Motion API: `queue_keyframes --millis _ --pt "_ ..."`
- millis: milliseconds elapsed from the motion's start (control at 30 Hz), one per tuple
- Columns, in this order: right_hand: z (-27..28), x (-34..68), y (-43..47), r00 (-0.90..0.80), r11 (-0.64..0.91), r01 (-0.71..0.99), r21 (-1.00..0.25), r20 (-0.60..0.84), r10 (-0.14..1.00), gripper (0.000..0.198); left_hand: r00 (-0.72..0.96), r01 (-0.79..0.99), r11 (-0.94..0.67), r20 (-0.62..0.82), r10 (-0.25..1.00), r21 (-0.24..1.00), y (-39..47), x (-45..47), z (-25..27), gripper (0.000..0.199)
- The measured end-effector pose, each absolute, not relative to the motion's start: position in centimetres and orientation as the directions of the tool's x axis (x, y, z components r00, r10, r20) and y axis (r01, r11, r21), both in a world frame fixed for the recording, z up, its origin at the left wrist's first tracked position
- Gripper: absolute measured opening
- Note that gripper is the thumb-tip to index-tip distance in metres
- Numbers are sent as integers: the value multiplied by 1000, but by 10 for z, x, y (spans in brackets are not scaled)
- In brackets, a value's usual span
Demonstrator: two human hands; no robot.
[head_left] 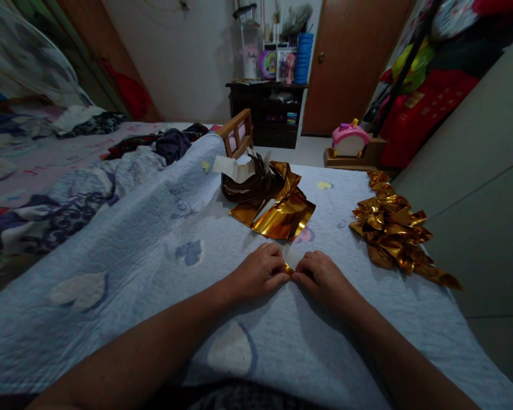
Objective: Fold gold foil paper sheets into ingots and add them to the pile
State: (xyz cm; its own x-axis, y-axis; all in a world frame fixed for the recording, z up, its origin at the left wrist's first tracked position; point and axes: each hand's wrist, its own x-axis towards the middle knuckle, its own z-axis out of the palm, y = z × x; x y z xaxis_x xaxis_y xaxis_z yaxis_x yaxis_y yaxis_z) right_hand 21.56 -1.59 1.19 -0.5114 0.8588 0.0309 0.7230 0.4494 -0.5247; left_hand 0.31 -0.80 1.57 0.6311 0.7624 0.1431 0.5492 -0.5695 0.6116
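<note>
Between my two hands is a small piece of gold foil paper, mostly covered by the fingers. My left hand pinches its left side, thumb against fingertips. From the right, my right hand pinches the same piece, and the two thumbs almost meet. Just beyond the hands lies a loose stack of gold foil sheets, with some pale backs turned up. Over to the right sits a heap of folded gold foil pieces, crumpled and pointed in shape.
A light blue quilt with heart patterns covers the bed under my hands. Clothes and bedding lie on the left. Behind the bed stand a dark cabinet and a pink toy. A pale panel borders the right side.
</note>
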Motion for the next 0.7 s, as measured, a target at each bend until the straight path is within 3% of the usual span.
queue_keyframes --millis 700 --pt "12 205 -22 -395 381 839 -389 48 917 18 555 700 -548 134 821 459 -16 13 18 18"
